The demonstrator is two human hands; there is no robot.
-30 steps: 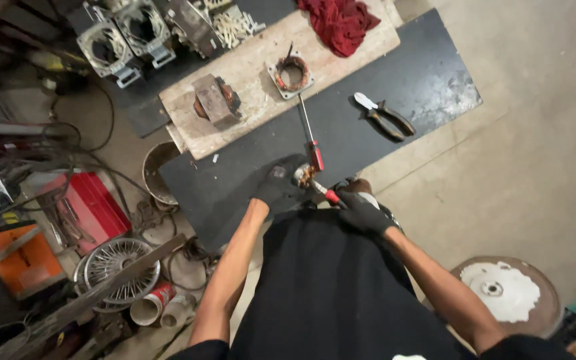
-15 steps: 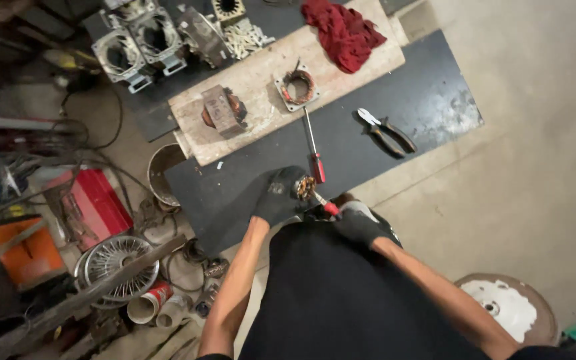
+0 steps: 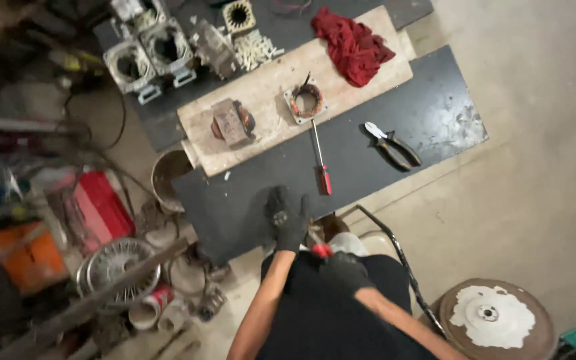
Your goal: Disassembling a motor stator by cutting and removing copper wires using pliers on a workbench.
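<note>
My left hand (image 3: 287,217), in a black glove, is curled over a small part at the near edge of the black board (image 3: 248,200); the part itself is hidden under the fingers. My gloved right hand (image 3: 346,268) sits close to my body and grips a red-handled tool (image 3: 321,250) whose tip points toward the left hand. A red-handled screwdriver (image 3: 320,167) lies on the board just beyond the hands. Black-handled pliers (image 3: 393,143) lie farther right.
A wooden plank (image 3: 268,80) carries a copper-wound stator (image 3: 306,100), a second motor part (image 3: 231,122) and a red cloth (image 3: 353,43). Metal housings (image 3: 148,57) stand behind it. On the floor are a bucket (image 3: 167,175), a red container (image 3: 101,203), a wire guard (image 3: 115,263) and a round disc (image 3: 495,317).
Both hands have drawn back toward my body and off the board's near edge. The small copper-coloured part seen between them earlier is now covered by the left glove.
</note>
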